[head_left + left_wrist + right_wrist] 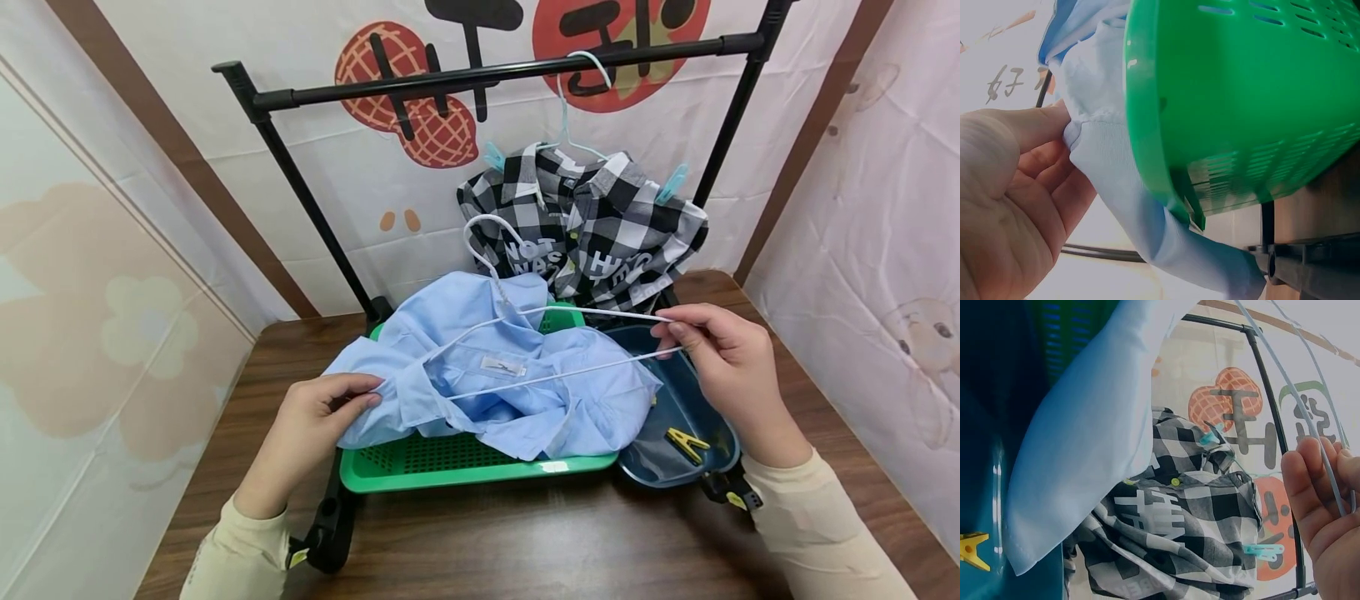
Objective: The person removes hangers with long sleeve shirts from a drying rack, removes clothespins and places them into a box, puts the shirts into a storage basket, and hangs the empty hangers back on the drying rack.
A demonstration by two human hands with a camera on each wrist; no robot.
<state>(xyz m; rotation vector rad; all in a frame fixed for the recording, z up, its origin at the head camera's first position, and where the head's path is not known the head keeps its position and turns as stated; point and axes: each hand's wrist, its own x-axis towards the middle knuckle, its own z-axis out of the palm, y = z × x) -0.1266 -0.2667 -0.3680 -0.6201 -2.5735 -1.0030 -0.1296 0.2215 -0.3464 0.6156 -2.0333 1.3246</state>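
A light blue shirt (442,317) lies loosely over a green basket (480,479), its collar label facing up. My left hand (311,429) pinches the shirt near its left shoulder, thumb against fingers; the left wrist view shows a sleeve hanging down beside the basket. With my right hand (723,358) I grip the right end of a white wire hanger (501,292), fingers curled round the wire. The hanger's left end runs into the shirt's neck opening, where cloth hides its tip. Its hook points up and away from me.
Behind stands a black clothes rack (450,82). From its bar a black-and-white checked shirt (630,221) hangs on a pale blue hanger (564,125), with blue clothespins (671,183) at the shoulders. Right of the basket, a dark blue tray (648,471) holds a yellow clothespin (686,446).
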